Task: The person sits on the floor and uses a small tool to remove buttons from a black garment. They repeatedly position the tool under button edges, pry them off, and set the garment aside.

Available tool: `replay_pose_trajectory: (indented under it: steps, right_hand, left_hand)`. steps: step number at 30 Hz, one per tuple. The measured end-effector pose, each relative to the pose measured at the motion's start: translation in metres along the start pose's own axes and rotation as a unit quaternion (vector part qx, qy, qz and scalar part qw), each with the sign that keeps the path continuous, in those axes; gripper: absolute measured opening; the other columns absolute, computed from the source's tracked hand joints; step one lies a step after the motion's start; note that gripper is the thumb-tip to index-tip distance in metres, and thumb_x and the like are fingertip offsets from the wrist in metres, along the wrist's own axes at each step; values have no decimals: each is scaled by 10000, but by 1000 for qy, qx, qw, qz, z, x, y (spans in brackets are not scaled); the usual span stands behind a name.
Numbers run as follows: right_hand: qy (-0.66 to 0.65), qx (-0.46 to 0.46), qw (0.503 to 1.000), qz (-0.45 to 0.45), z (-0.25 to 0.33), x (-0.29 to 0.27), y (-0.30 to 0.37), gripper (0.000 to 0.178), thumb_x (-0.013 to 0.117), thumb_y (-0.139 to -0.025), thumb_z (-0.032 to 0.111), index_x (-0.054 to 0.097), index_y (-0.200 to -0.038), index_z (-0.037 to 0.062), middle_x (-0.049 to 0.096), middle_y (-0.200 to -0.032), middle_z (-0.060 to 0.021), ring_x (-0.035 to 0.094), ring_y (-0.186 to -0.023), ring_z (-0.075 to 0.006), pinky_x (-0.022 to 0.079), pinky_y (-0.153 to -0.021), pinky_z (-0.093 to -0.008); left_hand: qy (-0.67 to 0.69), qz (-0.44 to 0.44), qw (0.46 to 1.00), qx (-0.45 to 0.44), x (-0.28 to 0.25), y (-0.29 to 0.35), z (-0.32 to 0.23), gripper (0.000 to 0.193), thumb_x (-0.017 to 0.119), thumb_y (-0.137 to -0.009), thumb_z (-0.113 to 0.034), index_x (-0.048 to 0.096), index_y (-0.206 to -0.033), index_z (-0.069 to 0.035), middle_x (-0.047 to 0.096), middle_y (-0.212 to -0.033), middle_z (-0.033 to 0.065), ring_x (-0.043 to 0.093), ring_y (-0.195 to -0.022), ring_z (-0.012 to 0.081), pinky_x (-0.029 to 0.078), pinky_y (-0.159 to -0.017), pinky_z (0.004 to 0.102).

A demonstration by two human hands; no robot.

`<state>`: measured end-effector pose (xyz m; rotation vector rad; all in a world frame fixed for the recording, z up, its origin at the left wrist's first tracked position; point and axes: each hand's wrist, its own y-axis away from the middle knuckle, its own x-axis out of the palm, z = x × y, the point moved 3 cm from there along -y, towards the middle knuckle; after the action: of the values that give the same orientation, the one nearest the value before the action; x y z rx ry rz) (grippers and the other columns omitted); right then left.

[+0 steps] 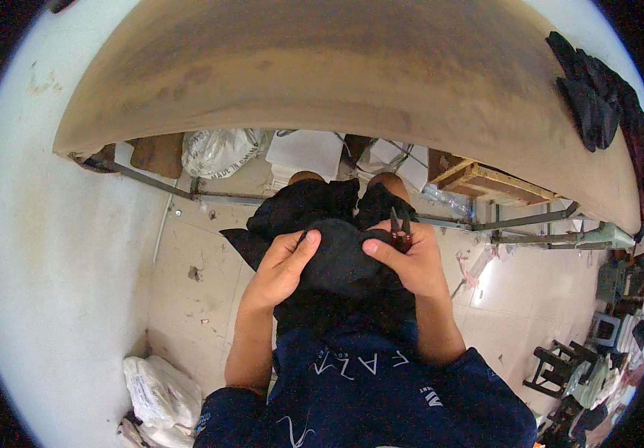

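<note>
A piece of black cloth (337, 257) is stretched between my two hands above my lap. My left hand (281, 269) grips its left side, thumb on top and the other fingers underneath. On the opposite side my right hand (418, 261) pinches the cloth with its thumb. Tucked in that same hand is a pair of small thread snips (400, 228), dark blades pointing away from me. More black fabric (303, 205) lies over my knees, with a pointed corner sticking out to the left. The cloth's underside and most of my fingertips are hidden.
Ahead stands a wide brown-topped table (322, 82), with black garments (591, 104) at its right end. Beneath it are a plastic bag (221, 153), a white stack (305, 153) and a wooden drawer (497, 183). White bags (159, 392) lie lower left; a dark stool (553, 366) stands right.
</note>
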<state>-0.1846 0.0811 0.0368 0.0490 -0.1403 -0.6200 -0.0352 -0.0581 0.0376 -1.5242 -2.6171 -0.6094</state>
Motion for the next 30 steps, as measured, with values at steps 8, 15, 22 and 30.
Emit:
replay_pose_trajectory:
  steps: [8, 15, 22, 30]
  right_hand:
    - [-172, 62, 975, -122, 0, -25, 1, 117, 777, -849, 130, 661, -842, 116, 653, -746, 42, 546, -605, -22, 368, -482, -196]
    - [-322, 57, 916, -234, -1, -76, 1, 150, 740, -887, 166, 611, -811, 167, 672, -742, 28, 529, -479, -36, 281, -356, -198]
    - [-348, 113, 897, -248, -8, -79, 11, 187, 714, -916, 221, 573, -795, 199, 528, -635, 96, 319, -418, -20, 202, -393, -208]
    - [-352, 102, 895, -253, -10, -86, 18, 186, 704, -919, 172, 569, -795, 204, 459, -625, 98, 286, -442, -33, 228, -423, -222]
  left_hand:
    - [-398, 84, 910, 87, -19, -7, 6, 513, 818, -766, -320, 660, -1079, 55, 713, -1009, 182, 692, -933, 313, 510, -844, 366]
    - [-341, -25, 940, -8, -103, -8, 29, 308, 776, -803, -194, 691, -970, 51, 721, -854, 106, 682, -762, 179, 518, -705, 309]
    - [139, -130, 982, -18, -112, 22, 21, 184, 704, -887, -141, 667, -883, 39, 688, -861, 76, 645, -762, 147, 507, -710, 295]
    - [225, -160, 960, -39, -112, 16, 33, 245, 665, -926, -222, 656, -868, 16, 673, -849, 84, 630, -780, 154, 476, -708, 289]
